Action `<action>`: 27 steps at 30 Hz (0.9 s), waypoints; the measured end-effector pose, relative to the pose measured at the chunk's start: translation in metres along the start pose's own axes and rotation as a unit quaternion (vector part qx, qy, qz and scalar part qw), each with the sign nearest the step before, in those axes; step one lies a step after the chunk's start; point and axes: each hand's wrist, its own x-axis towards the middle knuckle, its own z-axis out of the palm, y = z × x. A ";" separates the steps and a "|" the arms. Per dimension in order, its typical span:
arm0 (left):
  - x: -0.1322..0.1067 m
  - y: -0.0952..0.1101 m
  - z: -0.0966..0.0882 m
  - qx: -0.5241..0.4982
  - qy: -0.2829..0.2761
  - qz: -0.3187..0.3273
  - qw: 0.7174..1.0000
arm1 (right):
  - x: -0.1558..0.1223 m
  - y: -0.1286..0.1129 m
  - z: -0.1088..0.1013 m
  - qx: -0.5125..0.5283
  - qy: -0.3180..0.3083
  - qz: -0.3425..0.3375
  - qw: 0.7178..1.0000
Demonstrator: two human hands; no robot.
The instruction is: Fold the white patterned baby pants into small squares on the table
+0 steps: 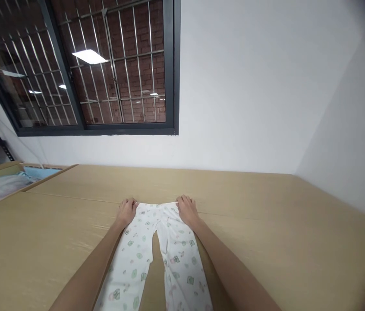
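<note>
- Small white printed trousers [156, 255] lie flat on the wooden table [282, 224], waistband at the far end, legs toward the person.
- Left hand [127, 211] pinches the waistband's left corner, fingers curled.
- Right hand [186, 209] grips the right corner likewise.

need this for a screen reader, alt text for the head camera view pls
Two bare hands, left hand and right hand, grip the waistband corners of small white printed pants laid flat on a tan table, below a barred window.
</note>
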 end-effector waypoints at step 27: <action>0.006 -0.019 0.008 -0.065 0.003 0.020 0.998 | -0.005 0.002 -0.004 0.106 -0.028 0.023 0.994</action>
